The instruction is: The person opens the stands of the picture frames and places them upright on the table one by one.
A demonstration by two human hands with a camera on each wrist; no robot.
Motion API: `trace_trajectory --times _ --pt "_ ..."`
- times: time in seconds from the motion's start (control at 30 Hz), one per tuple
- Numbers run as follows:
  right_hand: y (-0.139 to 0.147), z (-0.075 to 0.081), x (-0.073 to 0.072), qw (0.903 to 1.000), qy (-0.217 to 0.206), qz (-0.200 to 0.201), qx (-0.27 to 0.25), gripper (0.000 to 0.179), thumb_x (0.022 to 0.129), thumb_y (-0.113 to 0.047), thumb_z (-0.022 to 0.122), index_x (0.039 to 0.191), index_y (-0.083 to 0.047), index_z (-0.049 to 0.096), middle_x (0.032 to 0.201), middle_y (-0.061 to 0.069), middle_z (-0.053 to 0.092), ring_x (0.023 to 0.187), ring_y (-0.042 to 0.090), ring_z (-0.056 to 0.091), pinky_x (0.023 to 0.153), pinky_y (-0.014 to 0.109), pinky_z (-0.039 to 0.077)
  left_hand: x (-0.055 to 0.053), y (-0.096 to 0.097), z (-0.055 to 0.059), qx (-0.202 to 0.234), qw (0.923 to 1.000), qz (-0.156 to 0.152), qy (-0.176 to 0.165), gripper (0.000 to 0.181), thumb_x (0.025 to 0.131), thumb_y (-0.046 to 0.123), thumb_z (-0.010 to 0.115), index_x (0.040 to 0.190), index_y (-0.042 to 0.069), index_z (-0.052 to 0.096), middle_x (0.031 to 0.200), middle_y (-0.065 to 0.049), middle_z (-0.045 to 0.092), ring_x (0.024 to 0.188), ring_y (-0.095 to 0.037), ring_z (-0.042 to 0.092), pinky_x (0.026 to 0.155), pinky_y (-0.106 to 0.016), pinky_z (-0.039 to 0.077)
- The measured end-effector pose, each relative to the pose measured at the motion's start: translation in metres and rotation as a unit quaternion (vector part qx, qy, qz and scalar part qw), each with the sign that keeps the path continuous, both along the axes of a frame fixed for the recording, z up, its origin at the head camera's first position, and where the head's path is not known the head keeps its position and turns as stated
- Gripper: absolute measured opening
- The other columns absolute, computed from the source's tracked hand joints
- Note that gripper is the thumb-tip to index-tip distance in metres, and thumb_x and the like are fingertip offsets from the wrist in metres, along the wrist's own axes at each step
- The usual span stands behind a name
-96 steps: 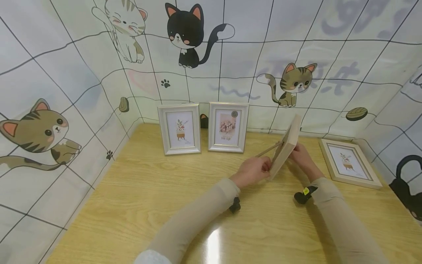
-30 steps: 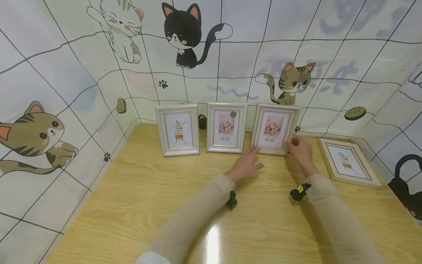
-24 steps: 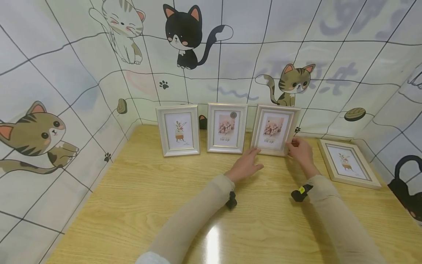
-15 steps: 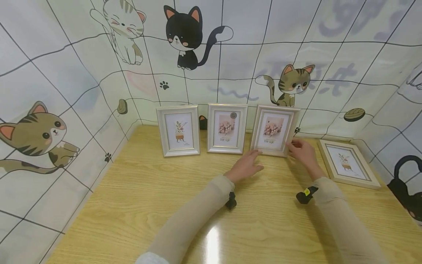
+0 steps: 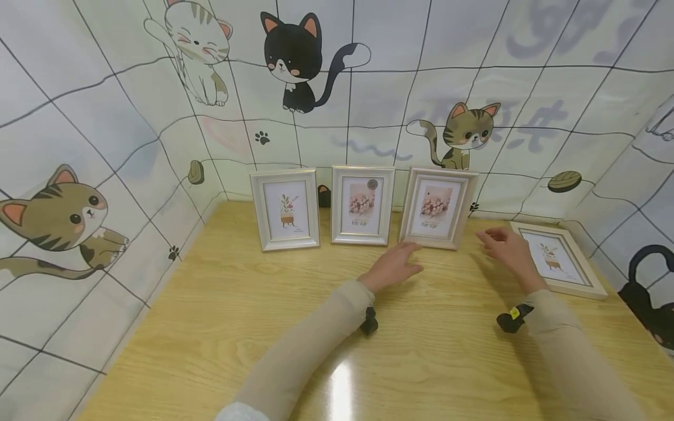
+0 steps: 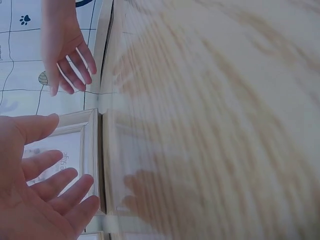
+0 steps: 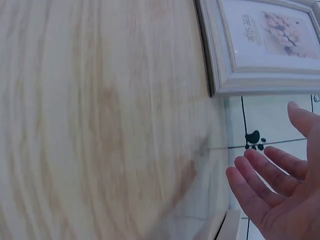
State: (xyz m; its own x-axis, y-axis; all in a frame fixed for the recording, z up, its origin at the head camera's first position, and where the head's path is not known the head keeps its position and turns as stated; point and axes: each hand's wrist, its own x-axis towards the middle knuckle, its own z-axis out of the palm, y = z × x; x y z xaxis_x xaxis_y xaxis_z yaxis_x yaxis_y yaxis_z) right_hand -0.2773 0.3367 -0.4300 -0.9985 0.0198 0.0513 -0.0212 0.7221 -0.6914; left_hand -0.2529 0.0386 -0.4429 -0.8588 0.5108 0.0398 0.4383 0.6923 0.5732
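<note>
A picture frame with a pink flower print (image 5: 436, 207) stands upright at the back of the table, third from the left. My left hand (image 5: 392, 268) has its fingertips right at the frame's bottom left corner, fingers loosely extended; the left wrist view shows the hand (image 6: 47, 185) in front of the frame. To the right, my right hand (image 5: 508, 252) is apart from that frame, its fingers relaxed and holding nothing, as the right wrist view confirms (image 7: 285, 185). A wooden frame with a potted plant print (image 5: 558, 260) lies flat, partly behind my right hand.
Two white frames stand in the same row: one with a plant print (image 5: 286, 209) on the left, one with a flower print (image 5: 362, 206) in the middle. The wooden table (image 5: 263, 327) meets a wall (image 5: 389, 93) covered with cartoon cats.
The third frame was turned and set upright facing forward. My right hand has since let go of its right edge and moved right; my left hand stays by its lower corner.
</note>
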Motion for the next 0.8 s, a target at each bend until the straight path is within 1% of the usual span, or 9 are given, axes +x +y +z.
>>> trace_trajectory --times 0.17,0.2,0.3,0.4,0.43,0.57,0.67,0.73,0.8 --pt "0.017 -0.002 0.005 0.9996 0.002 -0.017 0.022 0.078 0.098 -0.060 0.047 0.141 0.006 0.047 0.133 0.034 0.055 0.099 0.042 0.071 0.078 0.042 0.061 0.002 -0.002 0.001 0.000 1.0000 -0.008 -0.004 0.054 0.100 0.032 0.059 0.150 0.017 0.044 0.160 -0.004 0.039 0.147 -0.021 0.038 0.122 -0.034 0.034" --pt "0.022 -0.002 0.006 0.9994 0.000 -0.024 0.026 0.079 0.098 -0.060 0.046 0.141 0.005 0.046 0.133 0.034 0.055 0.104 0.045 0.068 0.089 0.052 0.057 0.003 -0.002 0.001 0.000 0.9999 -0.010 -0.003 0.054 0.100 0.032 0.059 0.150 0.017 0.044 0.160 -0.004 0.039 0.146 -0.021 0.040 0.121 -0.034 0.035" --pt "0.035 -0.002 0.009 0.9980 0.002 -0.045 0.043 0.079 0.098 -0.061 0.044 0.142 0.004 0.047 0.134 0.033 0.055 0.107 0.047 0.066 0.093 0.066 0.046 0.002 -0.003 0.001 0.003 0.9999 -0.012 0.001 0.053 0.100 0.031 0.059 0.150 0.018 0.045 0.159 -0.003 0.041 0.142 -0.019 0.046 0.119 -0.032 0.038" --pt "0.050 -0.003 0.011 0.9962 0.012 -0.064 0.058 0.074 0.099 -0.058 0.046 0.139 0.005 0.050 0.131 0.033 0.057 0.084 0.022 0.073 0.088 0.047 0.054 0.001 -0.004 0.000 0.002 0.9999 -0.014 0.005 0.052 0.100 0.032 0.059 0.149 0.019 0.045 0.157 0.000 0.044 0.137 -0.017 0.051 0.115 -0.030 0.042" --pt "0.055 -0.004 0.012 0.9956 0.019 -0.070 0.060 0.071 0.100 -0.055 0.047 0.138 0.005 0.051 0.130 0.033 0.057 0.072 0.009 0.072 0.075 0.034 0.056 0.001 -0.004 0.000 0.003 0.9999 -0.014 0.005 0.052 0.100 0.031 0.059 0.149 0.019 0.046 0.156 0.000 0.045 0.135 -0.017 0.052 0.114 -0.029 0.043" --pt "0.075 -0.006 0.017 0.9921 0.037 -0.100 0.066 0.064 0.101 -0.046 0.050 0.134 0.008 0.052 0.128 0.036 0.057 0.056 -0.020 0.048 0.053 0.013 0.044 0.000 -0.005 0.000 0.004 0.9998 -0.016 0.005 0.051 0.101 0.030 0.058 0.148 0.018 0.047 0.154 0.000 0.047 0.133 -0.018 0.054 0.112 -0.030 0.045" --pt "0.088 -0.007 0.021 0.9884 0.036 -0.128 0.074 0.062 0.101 -0.043 0.051 0.134 0.010 0.052 0.129 0.036 0.056 0.059 -0.012 0.052 0.054 0.014 0.042 0.000 -0.007 -0.001 0.002 0.9998 -0.018 0.008 0.050 0.101 0.030 0.058 0.148 0.017 0.047 0.154 0.000 0.048 0.134 -0.018 0.054 0.112 -0.030 0.045" --pt "0.096 -0.008 0.023 0.9860 0.022 -0.148 0.074 0.064 0.101 -0.044 0.049 0.136 0.010 0.049 0.131 0.036 0.054 0.075 0.008 0.064 0.059 0.019 0.042 0.000 -0.008 -0.002 0.002 0.9998 -0.020 0.008 0.050 0.101 0.030 0.058 0.148 0.016 0.048 0.154 0.000 0.048 0.135 -0.018 0.053 0.113 -0.030 0.044" --pt "0.104 -0.008 0.026 0.9836 0.011 -0.163 0.076 0.065 0.102 -0.043 0.048 0.138 0.011 0.046 0.134 0.036 0.052 0.098 0.033 0.063 0.065 0.025 0.038 0.000 -0.009 -0.002 0.003 0.9997 -0.021 0.009 0.050 0.101 0.029 0.058 0.148 0.016 0.048 0.154 0.000 0.048 0.135 -0.018 0.052 0.113 -0.030 0.044"
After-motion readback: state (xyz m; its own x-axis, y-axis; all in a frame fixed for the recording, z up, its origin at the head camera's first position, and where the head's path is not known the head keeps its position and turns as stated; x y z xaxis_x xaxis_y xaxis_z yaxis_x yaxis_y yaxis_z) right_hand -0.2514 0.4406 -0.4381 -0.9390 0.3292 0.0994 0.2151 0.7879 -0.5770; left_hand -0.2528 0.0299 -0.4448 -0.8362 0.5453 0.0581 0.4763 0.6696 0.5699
